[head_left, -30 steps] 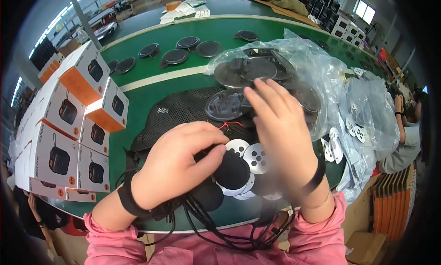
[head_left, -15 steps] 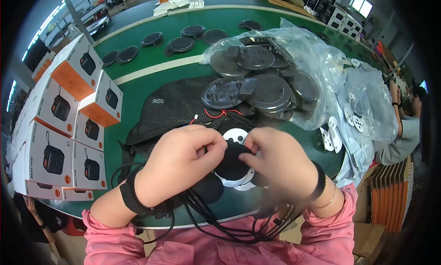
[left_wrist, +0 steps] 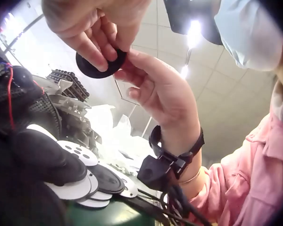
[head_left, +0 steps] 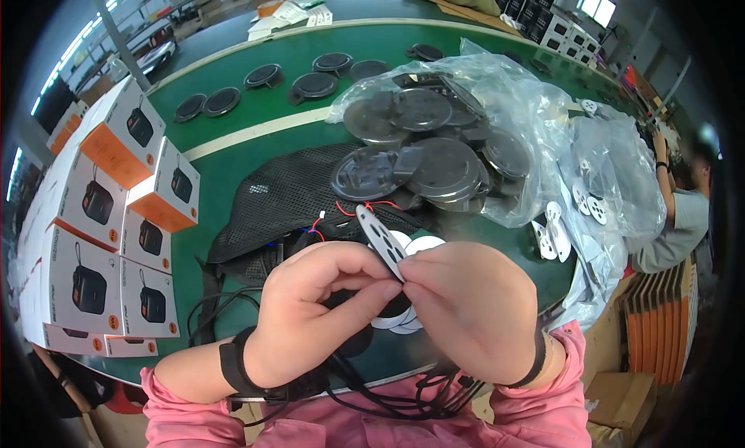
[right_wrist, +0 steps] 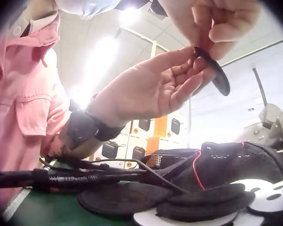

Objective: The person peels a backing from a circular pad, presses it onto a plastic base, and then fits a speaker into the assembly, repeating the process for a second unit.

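Observation:
In the head view a thin round disc point(head_left: 378, 234) stands tilted on edge between the hands, its white, hole-punched face showing. Its other side is black, as the disc point(left_wrist: 90, 69) shows in the left wrist view. My left hand point(head_left: 314, 312) pinches the lower edge between thumb and fingers. From the other side my right hand point(head_left: 475, 308) pinches that same edge, fingertips close against the left ones. Below the hands lie several white discs point(head_left: 407, 321), partly hidden; black round pads point(right_wrist: 205, 203) lie among them in the right wrist view.
A black mesh bag point(head_left: 287, 188) with red wire lies ahead, beside stacked dark round parts point(head_left: 442, 168) on clear plastic point(head_left: 535, 106). Boxes point(head_left: 85, 269) are piled left. Black cables point(head_left: 388, 397) run along the near table edge. Another person point(head_left: 679, 223) is at right.
My right hand came in from over the stacked parts to meet the left. A disc has been lifted off the pile and turned up on edge between both hands.

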Demonstrator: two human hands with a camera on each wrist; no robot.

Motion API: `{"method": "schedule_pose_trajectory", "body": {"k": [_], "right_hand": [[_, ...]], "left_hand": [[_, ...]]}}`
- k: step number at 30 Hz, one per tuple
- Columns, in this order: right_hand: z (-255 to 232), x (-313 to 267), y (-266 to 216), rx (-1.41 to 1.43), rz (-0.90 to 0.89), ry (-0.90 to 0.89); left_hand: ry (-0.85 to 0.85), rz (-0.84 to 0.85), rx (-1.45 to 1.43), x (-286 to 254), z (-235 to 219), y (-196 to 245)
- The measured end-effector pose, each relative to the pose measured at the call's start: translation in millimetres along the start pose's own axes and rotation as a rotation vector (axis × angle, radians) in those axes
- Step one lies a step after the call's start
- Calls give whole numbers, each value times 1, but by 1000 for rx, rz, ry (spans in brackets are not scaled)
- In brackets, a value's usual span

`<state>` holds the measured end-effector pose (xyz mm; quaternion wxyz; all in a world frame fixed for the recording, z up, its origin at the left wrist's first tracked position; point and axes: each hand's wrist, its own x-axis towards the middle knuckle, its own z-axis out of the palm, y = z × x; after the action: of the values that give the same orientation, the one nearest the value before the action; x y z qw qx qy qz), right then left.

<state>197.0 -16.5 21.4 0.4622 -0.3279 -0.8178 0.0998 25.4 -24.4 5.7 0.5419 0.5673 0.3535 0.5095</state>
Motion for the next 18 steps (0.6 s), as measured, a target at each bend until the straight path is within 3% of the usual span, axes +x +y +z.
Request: {"method": "schedule_pose_trajectory", "body": {"k": [3, 8, 18], "right_hand": [[-1, 0, -2, 31, 39, -13], [-4, 0, -6, 111, 152, -61], [-9, -1, -2, 283, 293, -171]], "left_hand": [[0, 8, 33, 1, -1, -1], [-86, 337, 482, 8, -5, 4], [-207, 167, 309, 10, -7, 2]]}}
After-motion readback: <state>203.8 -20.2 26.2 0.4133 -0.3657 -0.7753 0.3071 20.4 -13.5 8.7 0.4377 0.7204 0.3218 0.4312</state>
